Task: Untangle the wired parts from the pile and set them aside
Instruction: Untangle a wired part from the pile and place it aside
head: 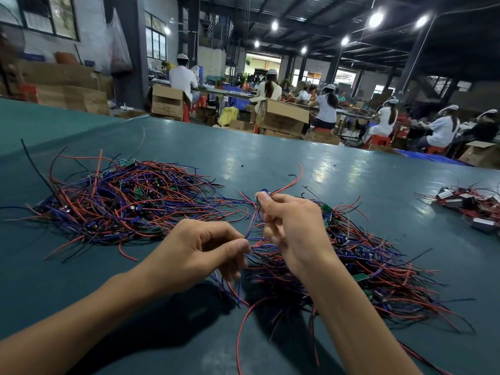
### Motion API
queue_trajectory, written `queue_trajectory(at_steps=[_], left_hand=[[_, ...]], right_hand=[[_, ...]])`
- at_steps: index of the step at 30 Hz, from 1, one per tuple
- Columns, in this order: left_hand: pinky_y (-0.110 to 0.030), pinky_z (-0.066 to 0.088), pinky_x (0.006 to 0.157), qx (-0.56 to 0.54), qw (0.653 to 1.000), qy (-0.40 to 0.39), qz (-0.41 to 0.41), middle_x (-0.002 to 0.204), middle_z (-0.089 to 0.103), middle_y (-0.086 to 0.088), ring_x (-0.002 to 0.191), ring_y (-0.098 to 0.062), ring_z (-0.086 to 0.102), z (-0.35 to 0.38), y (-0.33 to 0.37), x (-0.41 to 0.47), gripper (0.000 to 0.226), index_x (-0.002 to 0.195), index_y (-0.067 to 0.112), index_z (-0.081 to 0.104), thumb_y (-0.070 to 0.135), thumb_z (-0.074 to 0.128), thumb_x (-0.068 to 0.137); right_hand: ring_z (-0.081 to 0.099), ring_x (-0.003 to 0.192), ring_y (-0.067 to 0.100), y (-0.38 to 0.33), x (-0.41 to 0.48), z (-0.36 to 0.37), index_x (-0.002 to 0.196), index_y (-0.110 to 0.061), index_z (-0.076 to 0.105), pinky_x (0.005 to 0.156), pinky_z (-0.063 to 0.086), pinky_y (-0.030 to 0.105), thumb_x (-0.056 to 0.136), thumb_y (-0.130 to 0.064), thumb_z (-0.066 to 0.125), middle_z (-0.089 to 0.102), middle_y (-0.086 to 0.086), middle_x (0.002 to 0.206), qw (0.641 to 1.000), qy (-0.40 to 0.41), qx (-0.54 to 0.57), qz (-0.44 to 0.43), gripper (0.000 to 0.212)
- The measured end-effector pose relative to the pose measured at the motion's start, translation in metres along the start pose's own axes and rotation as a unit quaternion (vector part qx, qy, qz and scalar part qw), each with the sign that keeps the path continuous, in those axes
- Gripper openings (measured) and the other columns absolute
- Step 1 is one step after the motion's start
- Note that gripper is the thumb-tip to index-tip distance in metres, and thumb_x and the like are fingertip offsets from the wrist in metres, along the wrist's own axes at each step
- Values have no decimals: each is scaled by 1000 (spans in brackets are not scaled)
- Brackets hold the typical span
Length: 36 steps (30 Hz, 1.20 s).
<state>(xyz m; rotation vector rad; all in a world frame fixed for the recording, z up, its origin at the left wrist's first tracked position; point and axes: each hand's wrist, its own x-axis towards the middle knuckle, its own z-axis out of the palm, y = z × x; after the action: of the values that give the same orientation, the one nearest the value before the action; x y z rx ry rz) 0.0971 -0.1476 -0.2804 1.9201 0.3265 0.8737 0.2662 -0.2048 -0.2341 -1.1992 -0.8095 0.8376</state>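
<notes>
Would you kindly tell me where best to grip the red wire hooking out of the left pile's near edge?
Probably pinch the red wire at its hooked end, coming from the near side: that end lies bare on the table, clear of the left pile, which buries its other end.

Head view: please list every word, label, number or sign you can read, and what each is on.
No text can be read.
On the cardboard boxes behind the table: any print is too blurred to read.
On the green circuit boards in the wire pile: any marking is too small to read.
</notes>
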Motion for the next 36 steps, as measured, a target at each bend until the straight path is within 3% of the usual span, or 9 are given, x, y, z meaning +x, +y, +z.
queue_trajectory(at_steps=[5, 8, 13, 20, 23, 25, 29, 33, 36], left_hand=[[-34, 59, 59, -2, 998, -70, 10, 77, 75, -11, 61, -28, 73, 0, 0, -6, 18, 90, 8, 73, 21, 65, 98], [-31, 57, 55, -33, 997, -63, -6, 74, 73, -12, 55, -27, 70, 1, -4, -7, 14, 94, 14, 74, 24, 65, 97], [-26, 47, 43, 29, 998, 58, -6, 66, 67, -7, 44, -21, 60, -2, -14, -3, 14, 95, 22, 75, 30, 64, 92], [-11, 49, 55, 152, 962, 226, 25, 73, 74, 9, 55, -2, 64, -7, -16, 3, 7, 84, 24, 78, 18, 80, 81], [-20, 51, 46, 119, 953, 278, 0, 78, 75, 7, 44, -9, 59, -14, -19, 5, 13, 88, 24, 78, 13, 81, 80], [-21, 52, 46, 110, 946, 304, -15, 80, 75, 7, 43, -18, 61, -20, -21, 7, 14, 92, 23, 79, 14, 81, 81], [-22, 52, 48, 70, 941, 331, -27, 81, 76, 5, 44, -18, 60, -27, -25, 8, 15, 97, 19, 79, 14, 80, 82], [-20, 50, 44, 14, 947, 319, -38, 78, 76, -3, 53, -9, 64, -30, -27, 11, 10, 93, 17, 79, 16, 78, 83], [-20, 45, 40, -85, 945, 308, -67, 77, 75, -12, 63, -13, 69, -34, -25, 15, 20, 90, 7, 78, 24, 78, 79]], right_hand=[[36, 42, 10, -2, 12, -14, 82, 2, 59, 34, 28, 20, 94, -2, 66, 41, 5, 60, 997, 67, 39, 5, 15], [48, 47, 9, 0, 13, -19, 86, 0, 60, 36, 32, 20, 94, -3, 67, 50, 4, 63, 996, 55, 64, 27, 11], [67, 66, 12, -1, 14, -30, 93, -10, 62, 41, 42, 19, 96, -12, 63, 62, 0, 78, 985, -4, 157, 65, 4], [67, 74, 18, 2, 15, -29, 99, -7, 75, 51, 50, 25, 96, -25, 64, 68, 4, 89, 966, -21, 250, 68, 21], [65, 74, 18, 5, 15, -30, 106, -10, 78, 54, 47, 26, 95, -16, 60, 69, 1, 92, 971, -33, 228, 62, 22], [65, 77, 19, 6, 15, -32, 109, -12, 77, 55, 47, 27, 96, -10, 56, 69, 3, 95, 974, -40, 219, 50, 24], [69, 82, 18, 7, 16, -32, 103, -15, 78, 59, 52, 27, 92, 1, 56, 69, 8, 101, 973, -63, 221, 33, 29], [72, 78, 20, 7, 16, -29, 96, -7, 77, 64, 59, 26, 88, -3, 65, 71, 12, 90, 962, -64, 263, 22, 15], [72, 72, 19, 7, 16, -27, 92, 2, 75, 63, 60, 25, 90, -8, 68, 71, 12, 82, 959, -20, 283, 6, 12]])
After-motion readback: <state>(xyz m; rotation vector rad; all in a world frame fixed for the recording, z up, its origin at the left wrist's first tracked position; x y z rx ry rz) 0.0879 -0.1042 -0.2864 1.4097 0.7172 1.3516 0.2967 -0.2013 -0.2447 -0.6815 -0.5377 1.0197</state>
